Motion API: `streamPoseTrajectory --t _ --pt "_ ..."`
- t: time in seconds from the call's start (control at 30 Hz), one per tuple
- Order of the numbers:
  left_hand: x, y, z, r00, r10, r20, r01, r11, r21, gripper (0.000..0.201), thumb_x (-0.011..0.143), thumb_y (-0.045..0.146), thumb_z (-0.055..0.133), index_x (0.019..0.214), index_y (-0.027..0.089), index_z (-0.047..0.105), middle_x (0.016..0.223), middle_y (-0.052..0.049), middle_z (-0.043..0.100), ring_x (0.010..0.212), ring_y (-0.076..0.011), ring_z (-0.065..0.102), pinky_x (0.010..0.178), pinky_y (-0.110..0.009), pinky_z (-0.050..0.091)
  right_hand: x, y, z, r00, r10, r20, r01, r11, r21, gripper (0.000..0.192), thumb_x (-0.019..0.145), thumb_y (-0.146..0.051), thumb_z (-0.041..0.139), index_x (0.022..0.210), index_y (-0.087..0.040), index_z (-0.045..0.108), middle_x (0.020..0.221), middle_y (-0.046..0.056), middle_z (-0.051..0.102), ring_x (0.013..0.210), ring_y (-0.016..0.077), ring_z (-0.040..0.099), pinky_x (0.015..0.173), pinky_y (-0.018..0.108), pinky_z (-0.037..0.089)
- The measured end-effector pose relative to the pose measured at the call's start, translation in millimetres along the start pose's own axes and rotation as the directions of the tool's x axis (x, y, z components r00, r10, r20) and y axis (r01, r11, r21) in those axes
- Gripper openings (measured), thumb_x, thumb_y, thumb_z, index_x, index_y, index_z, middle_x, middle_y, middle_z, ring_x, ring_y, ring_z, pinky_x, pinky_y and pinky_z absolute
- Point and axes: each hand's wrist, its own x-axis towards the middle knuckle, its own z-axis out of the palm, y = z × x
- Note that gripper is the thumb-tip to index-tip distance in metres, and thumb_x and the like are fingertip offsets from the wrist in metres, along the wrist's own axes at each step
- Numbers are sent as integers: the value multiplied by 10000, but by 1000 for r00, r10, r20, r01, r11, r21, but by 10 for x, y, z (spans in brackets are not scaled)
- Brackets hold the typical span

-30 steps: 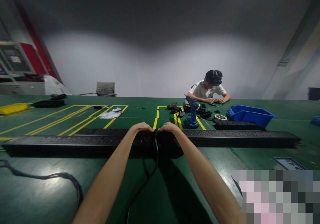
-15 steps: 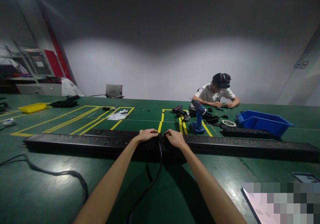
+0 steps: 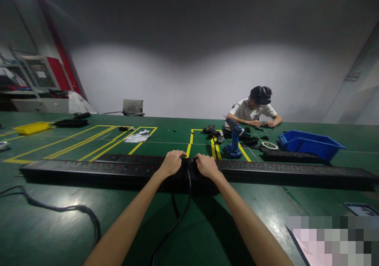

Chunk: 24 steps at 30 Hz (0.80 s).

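Head view: I watch two bare hands meet at the middle of a long black power strip on a green table.
Left fingers: curled down over the top of the power strip (image 3: 89, 168); left hand (image 3: 171, 162) lies palm-down, gripping its upper edge.
Right fingers: bent and pressed on the strip just across from the left; right hand (image 3: 206, 165) touches the housing, and I cannot tell how firmly it grips.
Between the hands: a black cable (image 3: 177, 218) leaves the strip in the gap between both hands and runs toward me across the table.
Power strip, looks: slim, matte black, very long, lying flat and crosswise; rows of sockets with small red dots along its top face.
Second strip: another black socket bar (image 3: 296, 170) extends to the right, partly behind the first.
Table: green table (image 3: 59, 226) with yellow tape lines (image 3: 97, 142).
Farther out: a blue drill (image 3: 234, 139) stands upright; a blue bin (image 3: 309, 144) sits at right; a co-worker (image 3: 253, 112) in a white shirt sits at the far edge, hands on the table.
Left side: a loose black cord (image 3: 59, 210) curls on the table.
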Motion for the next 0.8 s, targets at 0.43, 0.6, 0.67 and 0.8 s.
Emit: streamPoseTrajectory --t 0.43,0.6,0.67,0.8 --pt "-44 116 -47 998 21 55 -23 999 40 339 841 143 395 1041 213 660 1074 -62 664 1024 -217 563 967 -355 371 6 -27 3 1000 15 14 -15 1000 -11 331 964 -323 315 1156 -234 570 1092 91 643 992 239 572 840 355 313" --pt "-44 129 -36 999 14 50 -16 998 54 315 855 155 399 1028 217 654 1054 -60 664 1008 -213 567 948 -350 379 0 -16 2 1000 13 -10 -13 1000 -15 326 960 -327 323 1149 -235 573 1079 86 648 967 236 576 826 352 318" --pt "-42 122 -26 999 23 42 -25 998 64 307 862 164 398 1025 217 653 1046 -61 664 1004 -215 569 940 -351 383 0 -10 3 1000 5 -17 -5 1000 -16 320 957 -322 329 1141 -234 575 1069 85 650 961 238 576 817 351 322" --pt "-39 110 -9 998 20 51 -23 997 68 297 865 175 406 1027 221 650 1044 -60 662 1011 -215 572 940 -347 387 -3 -13 3 1000 7 -16 -7 1000 -15 314 954 -302 341 1148 -227 575 1078 92 644 993 238 559 833 350 322"
